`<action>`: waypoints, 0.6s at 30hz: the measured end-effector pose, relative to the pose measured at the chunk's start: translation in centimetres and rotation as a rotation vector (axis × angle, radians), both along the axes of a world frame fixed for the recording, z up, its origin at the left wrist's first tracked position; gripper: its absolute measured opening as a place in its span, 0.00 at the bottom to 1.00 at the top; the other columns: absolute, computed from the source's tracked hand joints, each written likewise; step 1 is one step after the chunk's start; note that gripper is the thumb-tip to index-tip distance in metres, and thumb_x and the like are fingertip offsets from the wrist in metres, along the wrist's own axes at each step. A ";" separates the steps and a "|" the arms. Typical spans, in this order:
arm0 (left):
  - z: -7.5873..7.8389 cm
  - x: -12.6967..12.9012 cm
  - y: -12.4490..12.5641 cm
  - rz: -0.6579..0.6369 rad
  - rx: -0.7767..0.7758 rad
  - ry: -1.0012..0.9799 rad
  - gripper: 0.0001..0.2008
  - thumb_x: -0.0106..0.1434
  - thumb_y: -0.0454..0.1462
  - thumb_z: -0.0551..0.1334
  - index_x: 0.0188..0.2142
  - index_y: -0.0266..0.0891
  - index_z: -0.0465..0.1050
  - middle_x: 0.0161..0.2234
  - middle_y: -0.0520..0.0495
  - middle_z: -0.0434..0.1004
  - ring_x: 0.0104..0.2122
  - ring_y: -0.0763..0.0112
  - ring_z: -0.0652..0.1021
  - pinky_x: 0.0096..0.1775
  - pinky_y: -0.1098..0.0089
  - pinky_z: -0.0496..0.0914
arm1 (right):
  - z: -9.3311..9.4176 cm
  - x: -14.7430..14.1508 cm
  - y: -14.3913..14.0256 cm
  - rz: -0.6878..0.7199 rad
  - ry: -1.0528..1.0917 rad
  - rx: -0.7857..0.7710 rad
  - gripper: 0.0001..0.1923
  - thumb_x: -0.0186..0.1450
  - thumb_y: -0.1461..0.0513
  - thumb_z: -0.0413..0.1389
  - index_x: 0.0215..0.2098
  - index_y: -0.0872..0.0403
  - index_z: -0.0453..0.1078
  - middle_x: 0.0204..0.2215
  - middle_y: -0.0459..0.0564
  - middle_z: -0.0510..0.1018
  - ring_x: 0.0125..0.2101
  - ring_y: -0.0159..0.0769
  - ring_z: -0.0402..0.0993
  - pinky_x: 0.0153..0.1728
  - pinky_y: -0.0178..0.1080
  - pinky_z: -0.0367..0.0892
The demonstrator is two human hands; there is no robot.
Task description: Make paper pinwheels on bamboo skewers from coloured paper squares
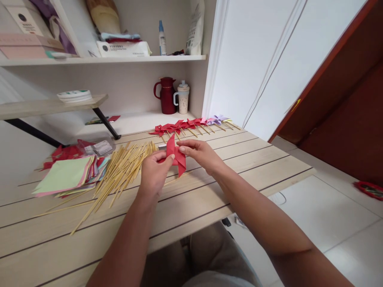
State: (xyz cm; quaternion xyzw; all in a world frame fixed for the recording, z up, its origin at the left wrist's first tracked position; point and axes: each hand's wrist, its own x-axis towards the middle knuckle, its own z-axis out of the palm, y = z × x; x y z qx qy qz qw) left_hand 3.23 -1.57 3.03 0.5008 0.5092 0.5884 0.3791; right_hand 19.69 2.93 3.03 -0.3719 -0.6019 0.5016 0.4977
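A red folded-paper pinwheel (178, 158) is held up over the table between both hands. My left hand (155, 169) pinches its left side, thumb on top. On the right side, my right hand (201, 154) has thumb and fingertips closed at the paper's edge. Just left of my hands lies a loose heap of thin wooden sticks (122, 169). Beyond them runs a row of finished pinwheels on sticks (182, 126), mostly red, with pink, purple and yellow at the right end. A stack of coloured paper squares (64, 175) sits on the left, pale green on top.
A plastic packet (100, 146) lies by red paper pieces (64, 153) behind the stack. At the back stand a dark red jug (168, 97) and a speckled cup (183, 99). A small raised shelf (54, 107) with black legs is at left. The table's edge (311, 171) ends at right.
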 end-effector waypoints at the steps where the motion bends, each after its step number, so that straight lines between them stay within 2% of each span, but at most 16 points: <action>1: 0.1 0.0 0.0 -0.002 -0.002 0.003 0.06 0.53 0.40 0.73 0.30 0.41 0.85 0.34 0.44 0.85 0.37 0.61 0.80 0.44 0.66 0.69 | 0.0 0.0 0.1 -0.009 -0.031 0.024 0.15 0.56 0.52 0.70 0.37 0.50 0.83 0.43 0.51 0.83 0.47 0.43 0.77 0.54 0.47 0.68; 4: 0.0 -0.1 0.0 -0.008 0.001 0.016 0.06 0.54 0.40 0.72 0.31 0.41 0.85 0.35 0.44 0.85 0.37 0.61 0.80 0.44 0.66 0.69 | -0.2 0.0 0.1 -0.007 -0.076 0.077 0.09 0.54 0.55 0.71 0.31 0.50 0.83 0.43 0.50 0.80 0.46 0.43 0.76 0.54 0.47 0.67; 8: -0.5 -0.2 0.4 -0.007 0.027 0.061 0.07 0.55 0.41 0.70 0.31 0.41 0.85 0.35 0.44 0.85 0.38 0.61 0.80 0.45 0.65 0.70 | -0.3 -0.1 0.2 0.048 -0.008 0.047 0.09 0.52 0.58 0.71 0.30 0.51 0.83 0.39 0.48 0.79 0.41 0.39 0.76 0.49 0.44 0.68; 14: -1.0 -0.2 0.7 0.055 0.027 0.002 0.09 0.52 0.42 0.74 0.31 0.41 0.84 0.35 0.44 0.84 0.36 0.62 0.79 0.43 0.64 0.71 | -0.4 -0.3 0.1 0.028 -0.006 -0.002 0.11 0.51 0.56 0.71 0.28 0.53 0.79 0.30 0.46 0.79 0.34 0.37 0.74 0.39 0.41 0.67; 18: -0.8 -0.1 0.5 0.046 0.004 -0.041 0.11 0.51 0.43 0.74 0.30 0.40 0.84 0.33 0.45 0.84 0.35 0.63 0.79 0.42 0.64 0.71 | -0.4 -0.5 -0.1 -0.001 -0.027 -0.026 0.12 0.52 0.55 0.70 0.30 0.54 0.79 0.27 0.45 0.79 0.30 0.35 0.72 0.35 0.39 0.65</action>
